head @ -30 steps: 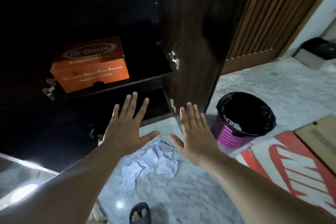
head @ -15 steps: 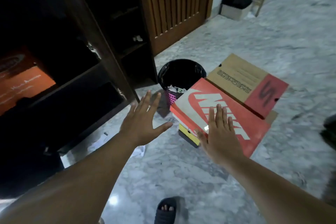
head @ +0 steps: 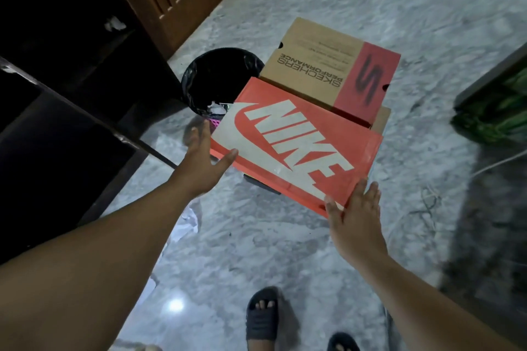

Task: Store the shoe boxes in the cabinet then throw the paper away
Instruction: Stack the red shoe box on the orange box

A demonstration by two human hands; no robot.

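- The orange Nike shoe box (head: 296, 145) is lying lid-up on top of a stack on the marble floor (head: 370, 0), partly overlapping the tan-and-red Skechers shoe box (head: 328, 71) just behind it; a darker box edge is showing beneath its near side.
- The left hand (head: 204, 162) is reaching to the box's left end: the thumb is touching the near-left edge of the lid, the fingers are extending straight along the end face, slightly blurred.
- The right hand (head: 356, 219) is lying flat against the box's right near corner, fingers straight and close together, thumb spread apart onto the lid.
- The bin (head: 219, 80), lined with a black bag, is standing just left of the boxes, with scraps of white paper inside.
- Crumpled white paper (head: 188, 222) is lying on the floor beneath the left forearm.
- The dark cabinet (head: 71, 88) is standing open at the left.
- Two sandalled feet are showing at the bottom edge.
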